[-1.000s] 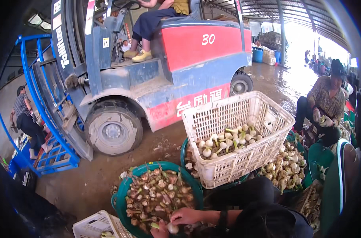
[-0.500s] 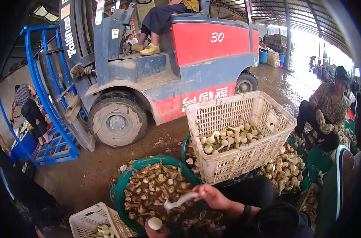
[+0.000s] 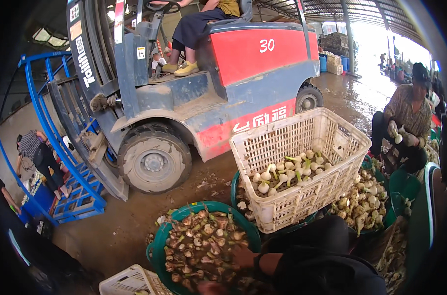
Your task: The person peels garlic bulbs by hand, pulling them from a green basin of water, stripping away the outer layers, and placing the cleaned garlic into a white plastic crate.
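Observation:
A green tub [image 3: 157,242] in front of me is filled with muddy, unpeeled garlic bulbs [image 3: 199,241]. My right hand [image 3: 244,256] reaches down into its right side, against the garlic; the fingers are dim and partly hidden, so what they hold cannot be made out. My left hand [image 3: 211,287] is a blur at the lower edge of the picture, low over the tub's near side. Beyond the tub, a white slatted crate [image 3: 287,209] stands tilted on another green tub [image 3: 235,189]. Inside that crate lie cleaned white garlic bulbs [image 3: 290,169] with short green stems.
A red and grey forklift [image 3: 218,93] with a seated driver stands close ahead, its forks in a blue metal frame [image 3: 81,196]. A co-worker [image 3: 407,118] sits at right, handling garlic. Another tub of garlic [image 3: 361,201] is nearer. A small white crate [image 3: 130,281] is lower left.
My right hand has lowered into the garlic, and the curved whitish strip it held is out of sight. My left hand moved; its white bulb no longer shows. The view has shifted slightly.

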Demonstrator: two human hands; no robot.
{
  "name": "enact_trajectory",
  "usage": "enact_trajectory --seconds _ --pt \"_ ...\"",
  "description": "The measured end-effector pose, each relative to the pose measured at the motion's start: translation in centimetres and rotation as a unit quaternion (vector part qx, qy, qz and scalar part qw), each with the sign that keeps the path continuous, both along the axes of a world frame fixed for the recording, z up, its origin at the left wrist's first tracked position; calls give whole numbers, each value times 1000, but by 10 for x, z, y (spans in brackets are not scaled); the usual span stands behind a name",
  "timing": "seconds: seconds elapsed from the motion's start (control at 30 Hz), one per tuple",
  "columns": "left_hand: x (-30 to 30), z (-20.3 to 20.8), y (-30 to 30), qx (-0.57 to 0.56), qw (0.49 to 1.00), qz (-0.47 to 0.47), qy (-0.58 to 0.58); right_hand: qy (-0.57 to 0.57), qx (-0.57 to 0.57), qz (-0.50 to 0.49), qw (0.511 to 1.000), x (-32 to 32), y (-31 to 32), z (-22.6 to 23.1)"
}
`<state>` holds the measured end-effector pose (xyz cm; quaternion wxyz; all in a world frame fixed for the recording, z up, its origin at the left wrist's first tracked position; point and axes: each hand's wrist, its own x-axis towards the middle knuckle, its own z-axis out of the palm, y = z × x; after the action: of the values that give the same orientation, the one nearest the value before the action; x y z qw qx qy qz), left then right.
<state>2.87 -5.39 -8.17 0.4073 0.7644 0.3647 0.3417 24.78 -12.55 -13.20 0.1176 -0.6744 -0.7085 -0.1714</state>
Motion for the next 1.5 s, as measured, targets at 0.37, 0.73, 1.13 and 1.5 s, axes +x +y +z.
enact_trajectory --seconds 0.37,0.73,1.13,1.5 --pt "6 -134 5 -7 939 -245 240 449 -344 -64 822 -35 14 39" --pt "-9 24 -20 -300 950 72 -49 370 -347 13 861 -99 -35 105" --pt "-24 -36 4 -502 859 -60 -86 234 -227 81 942 -111 -38 101" --pt "-40 -51 47 -499 850 -152 -74 421 -235 117 869 -110 -15 127"
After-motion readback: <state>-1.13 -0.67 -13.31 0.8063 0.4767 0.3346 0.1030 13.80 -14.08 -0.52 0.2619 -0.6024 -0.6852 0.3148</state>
